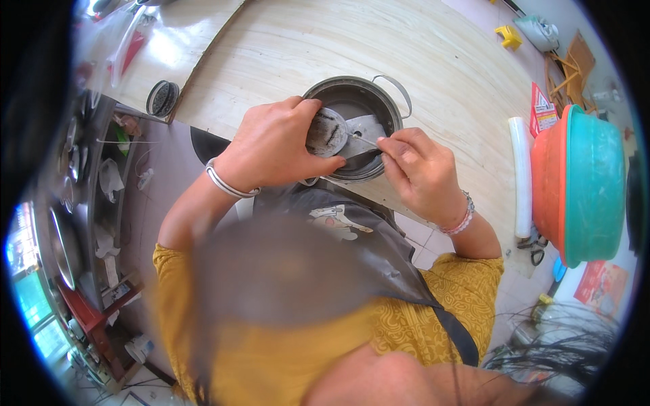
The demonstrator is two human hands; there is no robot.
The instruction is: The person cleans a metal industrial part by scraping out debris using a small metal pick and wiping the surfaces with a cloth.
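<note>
A round metal pot (350,83) with a wire loop handle (398,91) stands at the table's near edge. My left hand (282,139) grips a small round grey disc or shallow cup (325,133), its face marked with dark residue, above the pot's left side. Pinched between the thumb and fingers of my right hand (419,167) is a thin rod (368,141) whose tip is near the disc's right rim. A pale grey flat piece (364,127) with a dark hole shows inside the pot. The pot's bottom is partly hidden.
The pale wood-patterned table (284,56) spreads ahead. On its left lies a round black-rimmed item (163,98). To the right are a white roll (520,177) and nested orange and green basins (591,185). A shelf with metal pans (63,248) stands at the left.
</note>
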